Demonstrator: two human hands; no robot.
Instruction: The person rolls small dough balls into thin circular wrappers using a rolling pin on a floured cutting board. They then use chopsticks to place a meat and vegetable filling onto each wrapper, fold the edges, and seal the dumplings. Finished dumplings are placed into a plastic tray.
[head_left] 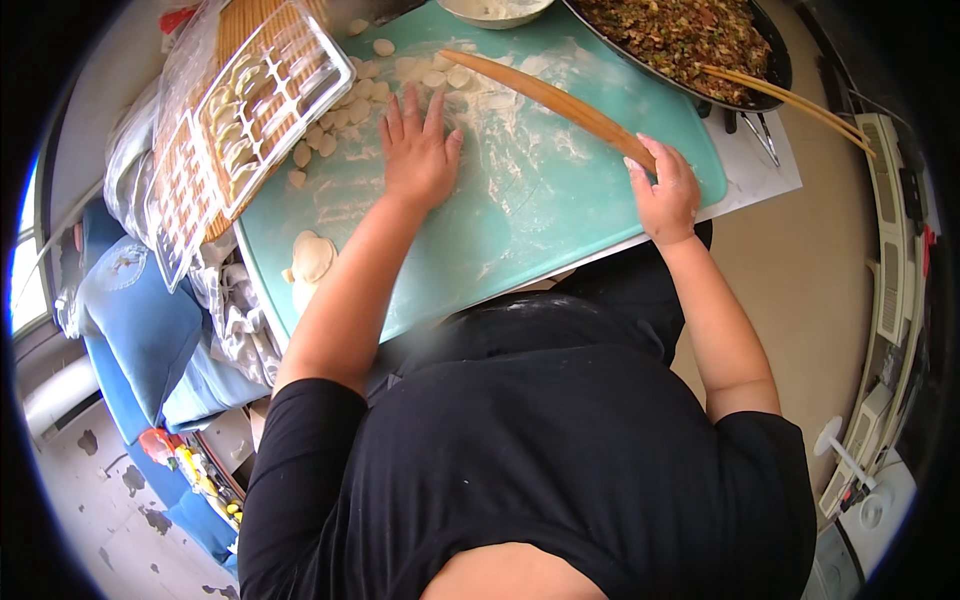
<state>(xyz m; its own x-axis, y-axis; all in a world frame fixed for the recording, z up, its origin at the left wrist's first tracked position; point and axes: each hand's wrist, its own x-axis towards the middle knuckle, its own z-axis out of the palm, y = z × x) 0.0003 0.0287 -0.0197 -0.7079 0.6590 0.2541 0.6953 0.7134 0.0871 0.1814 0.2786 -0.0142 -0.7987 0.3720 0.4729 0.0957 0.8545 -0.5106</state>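
Observation:
My left hand (418, 155) lies palm down on the floury green mat (520, 225), its fingers spread and nothing gripped. Just beyond its fingertips are several small pale dough pieces (345, 112), some flattened into discs. Wrapped around the right end of a long wooden rolling pin (545, 92) is my right hand (668, 195). The pin slants away to the far left, its tip close to the dough pieces at the back. Beside my left forearm, a few rolled dough wrappers (314, 258) overlap near the mat's left edge, partly hidden by the arm.
At the far left, a clear divided plastic tray (338, 92) holds folded dumplings. A black pan (625, 68) of chopped filling (680, 35) stands back right, with wooden chopsticks (790, 100) across its rim. A white bowl (495, 20) sits behind the mat. Blue seating (140, 310) is left.

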